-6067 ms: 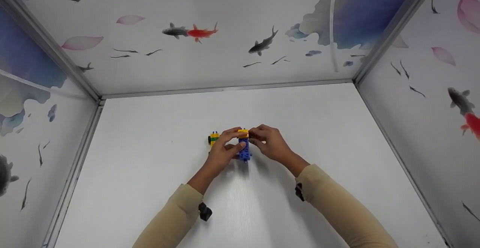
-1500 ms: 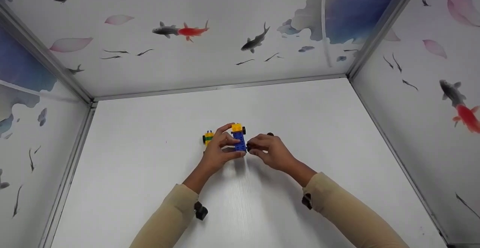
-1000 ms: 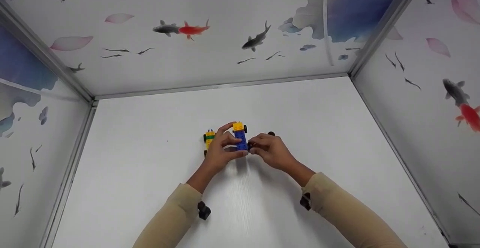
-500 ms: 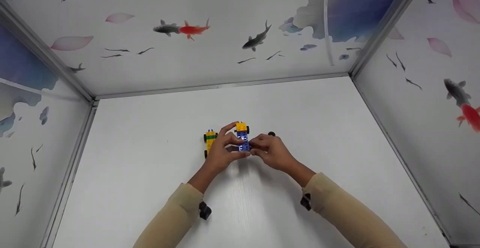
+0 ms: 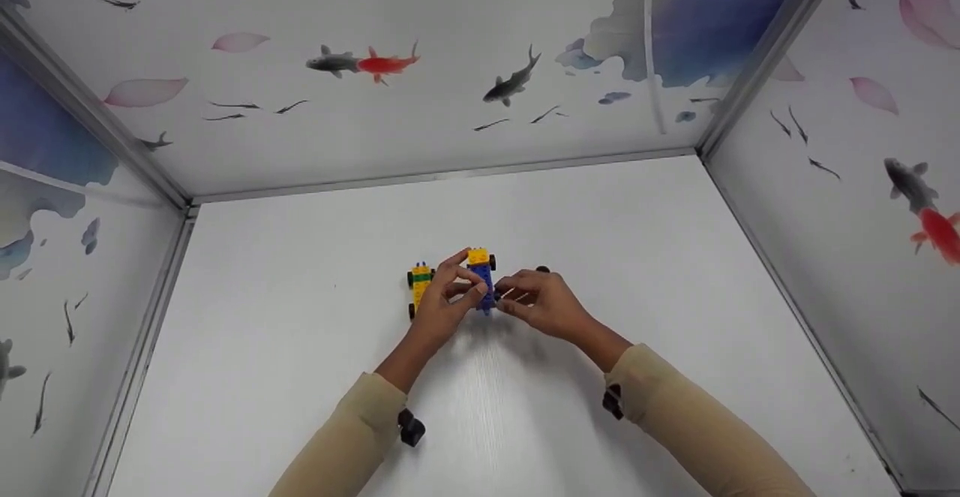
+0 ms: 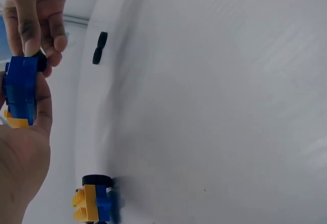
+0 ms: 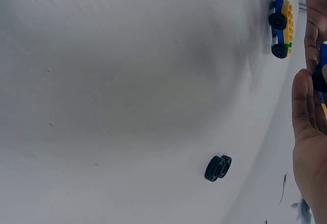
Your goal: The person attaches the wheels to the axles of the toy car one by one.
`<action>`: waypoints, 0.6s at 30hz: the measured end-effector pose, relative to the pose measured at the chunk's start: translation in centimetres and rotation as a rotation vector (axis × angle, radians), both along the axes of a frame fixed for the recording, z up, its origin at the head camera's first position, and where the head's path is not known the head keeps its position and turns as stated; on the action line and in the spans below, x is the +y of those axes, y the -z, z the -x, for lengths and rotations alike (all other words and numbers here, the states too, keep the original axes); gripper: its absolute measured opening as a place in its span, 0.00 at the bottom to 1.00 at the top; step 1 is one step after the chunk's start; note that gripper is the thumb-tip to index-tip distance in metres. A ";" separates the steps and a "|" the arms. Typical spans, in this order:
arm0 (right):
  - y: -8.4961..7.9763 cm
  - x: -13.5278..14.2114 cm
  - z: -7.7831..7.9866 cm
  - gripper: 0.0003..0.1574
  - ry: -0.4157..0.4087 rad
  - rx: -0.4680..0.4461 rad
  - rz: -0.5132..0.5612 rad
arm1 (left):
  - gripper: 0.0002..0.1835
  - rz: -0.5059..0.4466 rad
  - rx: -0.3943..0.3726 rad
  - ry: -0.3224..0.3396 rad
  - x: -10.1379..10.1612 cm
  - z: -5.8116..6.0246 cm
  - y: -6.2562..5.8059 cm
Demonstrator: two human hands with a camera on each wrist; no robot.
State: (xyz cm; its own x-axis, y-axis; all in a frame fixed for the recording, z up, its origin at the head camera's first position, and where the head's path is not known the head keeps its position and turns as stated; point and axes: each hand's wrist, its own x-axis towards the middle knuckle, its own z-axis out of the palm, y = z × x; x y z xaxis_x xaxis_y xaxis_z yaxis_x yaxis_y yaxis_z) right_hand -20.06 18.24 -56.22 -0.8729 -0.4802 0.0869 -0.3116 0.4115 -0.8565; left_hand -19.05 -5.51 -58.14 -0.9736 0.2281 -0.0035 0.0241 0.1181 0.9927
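Observation:
My left hand point(image 5: 442, 303) grips a toy car built of bricks, with a long blue base point(image 5: 486, 303) and a yellow brick point(image 5: 478, 257) at its far end. The thumb lies over the blue part. A black wheel point(image 5: 493, 262) sits on the car's right side by the yellow brick. At the near end of that same side, my right hand point(image 5: 546, 303) pinches another black wheel point(image 7: 319, 81) against the blue base. In the left wrist view this wheel point(image 6: 40, 60) is partly covered by the right fingers.
A second toy car point(image 5: 421, 278), yellow with a green stripe and black wheels, stands on the white table point(image 5: 315, 362) left of the left hand. Two loose black wheels point(image 7: 218, 169) stand together beyond the right hand. Printed panels enclose the table.
Over six seconds the right hand has shifted from the yellow end to the near end, and a wheel now shows by the yellow brick. Lately the left thumb moved up onto the blue base.

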 end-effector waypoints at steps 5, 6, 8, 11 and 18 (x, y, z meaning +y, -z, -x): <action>0.0 -0.3 0.5 0.17 0.086 -0.017 0.012 | 0.16 -0.068 -0.037 -0.013 0.0 0.0 -0.3; 0.0 -0.4 0.6 0.17 0.111 -0.022 0.012 | 0.18 -0.083 -0.043 -0.011 0.0 0.0 -0.4; 0.0 -0.7 0.9 0.21 0.158 -0.021 0.010 | 0.22 -0.100 -0.053 -0.008 0.0 0.0 -0.4; -0.2 -1.2 1.4 0.29 0.228 -0.031 -0.003 | 0.27 -0.096 -0.068 -0.011 0.0 0.0 -0.3; -0.9 -2.5 2.6 0.43 0.275 -0.092 -0.054 | 0.30 -0.040 -0.055 0.008 0.1 -0.1 -0.1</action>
